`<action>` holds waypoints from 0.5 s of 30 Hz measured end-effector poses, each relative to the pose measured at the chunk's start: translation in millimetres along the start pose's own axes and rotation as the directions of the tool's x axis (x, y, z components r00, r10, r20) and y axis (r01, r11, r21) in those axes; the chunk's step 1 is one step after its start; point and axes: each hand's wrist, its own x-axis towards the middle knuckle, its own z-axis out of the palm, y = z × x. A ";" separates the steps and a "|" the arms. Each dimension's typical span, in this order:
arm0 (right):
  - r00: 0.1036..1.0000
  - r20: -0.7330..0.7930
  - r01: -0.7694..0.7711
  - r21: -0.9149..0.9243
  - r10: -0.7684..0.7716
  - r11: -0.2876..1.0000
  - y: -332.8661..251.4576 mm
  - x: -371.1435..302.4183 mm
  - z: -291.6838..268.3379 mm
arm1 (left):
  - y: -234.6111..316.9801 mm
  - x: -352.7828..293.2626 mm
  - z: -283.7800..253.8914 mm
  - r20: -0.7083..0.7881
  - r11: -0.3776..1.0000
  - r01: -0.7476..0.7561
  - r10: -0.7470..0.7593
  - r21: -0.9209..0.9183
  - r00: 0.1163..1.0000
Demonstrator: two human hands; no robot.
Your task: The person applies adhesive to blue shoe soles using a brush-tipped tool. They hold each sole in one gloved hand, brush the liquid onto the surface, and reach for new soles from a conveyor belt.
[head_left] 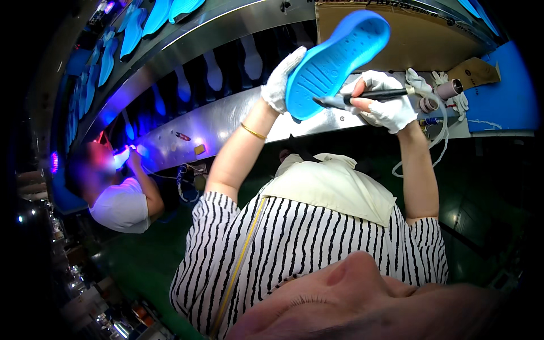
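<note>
A bright blue shoe sole, with grooves and small holes on its face, is held up at a slant over the bench by my left hand. The white-gloved fingers of that hand are closed round its left edge. My right hand, in a white glove with bare fingertips showing, pinches a black-handled brush. The brush's dark, tapered tip lies across the lower right edge of the sole; whether it touches cannot be made out. A pale hose loops down beside my right wrist.
Behind the sole stands a cardboard box. Cones and white gloves lie on the right of the metal bench. More blue soles rest on the upper rack. A co-worker is at the left, near purple light.
</note>
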 end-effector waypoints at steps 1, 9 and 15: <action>0.995 -0.048 0.093 0.092 -0.089 0.991 8.0 1.0 11.0 | -10.7 -0.7 0.7 -0.045 0.993 -0.038 0.033 -0.114 0.998; 0.995 0.099 0.003 0.074 -0.010 0.997 45.4 -16.9 53.9 | -46.8 -6.2 10.1 0.135 0.934 -0.142 0.195 -0.328 0.971; 0.891 -0.236 0.333 -0.242 -0.388 0.911 27.9 3.9 45.5 | -58.6 -14.0 9.7 0.018 0.924 -0.203 0.221 -0.325 0.975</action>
